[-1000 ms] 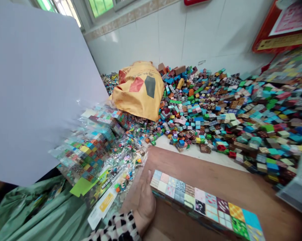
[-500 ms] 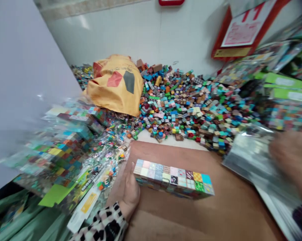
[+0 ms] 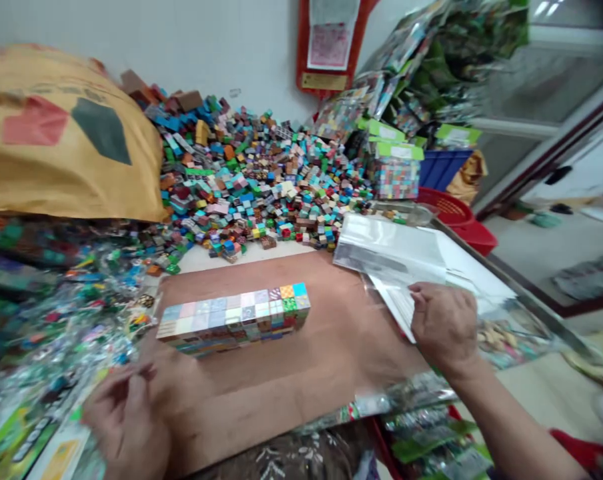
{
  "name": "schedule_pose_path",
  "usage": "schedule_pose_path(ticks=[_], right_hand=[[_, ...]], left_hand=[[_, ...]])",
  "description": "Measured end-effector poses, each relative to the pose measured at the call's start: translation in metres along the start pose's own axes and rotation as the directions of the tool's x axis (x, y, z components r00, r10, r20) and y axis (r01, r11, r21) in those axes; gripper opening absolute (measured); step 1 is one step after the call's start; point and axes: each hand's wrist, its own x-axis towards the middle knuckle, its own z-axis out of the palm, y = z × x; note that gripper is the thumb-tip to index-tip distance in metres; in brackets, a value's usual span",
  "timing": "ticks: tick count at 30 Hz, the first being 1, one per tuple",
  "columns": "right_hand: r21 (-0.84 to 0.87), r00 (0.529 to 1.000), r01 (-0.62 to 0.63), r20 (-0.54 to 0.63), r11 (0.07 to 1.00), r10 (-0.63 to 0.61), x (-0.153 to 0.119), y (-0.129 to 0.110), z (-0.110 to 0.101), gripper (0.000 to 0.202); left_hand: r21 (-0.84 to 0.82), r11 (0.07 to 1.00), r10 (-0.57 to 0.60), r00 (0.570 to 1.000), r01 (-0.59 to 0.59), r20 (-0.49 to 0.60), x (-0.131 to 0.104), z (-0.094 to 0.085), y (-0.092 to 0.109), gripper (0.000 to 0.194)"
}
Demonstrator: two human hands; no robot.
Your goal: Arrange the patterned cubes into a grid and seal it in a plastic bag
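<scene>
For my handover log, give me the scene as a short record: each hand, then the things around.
Left hand: fingers curled, blurred; contents unclear
Nearest it: block row
Beneath row: brown board
Right hand: curled, near clear plastic packaging; grip unclear
Behind: loose block pile, yellow sack at its left

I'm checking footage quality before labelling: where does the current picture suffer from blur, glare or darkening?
In the head view, the left hand and the bagged pieces at left are smeared by blur; in that same view, the right hand looks clearer, and whitish glare streaks the clear plastic; the head view's top right corner falls dark.
</scene>
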Motion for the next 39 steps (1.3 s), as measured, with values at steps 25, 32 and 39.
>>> schedule_pose_path(ticks=[25, 32, 39], right_hand=[[0.638, 0.866, -0.129, 0.445, 0.759, -0.227, 0.038, -0.062, -0.096, 0.035], [0.763, 0.641, -0.474, 0.641, 0.439, -0.421, 0.078, -0.045, -0.093, 0.015], [0.727, 0.782, -0.298, 0.557, 0.619, -0.278, 0.078, -0.050, -0.096, 0.018]], left_hand=[[-0.072, 0.992, 0.055, 0.170, 0.101, 0.984, -0.020, 0.076, 0.145, 0.034], [-0.130, 0.988, 0.144, 0.170, -0.088, 0.975, -0.009, 0.071, 0.163, 0.036], [-0.042, 0.992, 0.010, 0.259, 0.117, 0.966, -0.007, 0.081, 0.162, 0.021]])
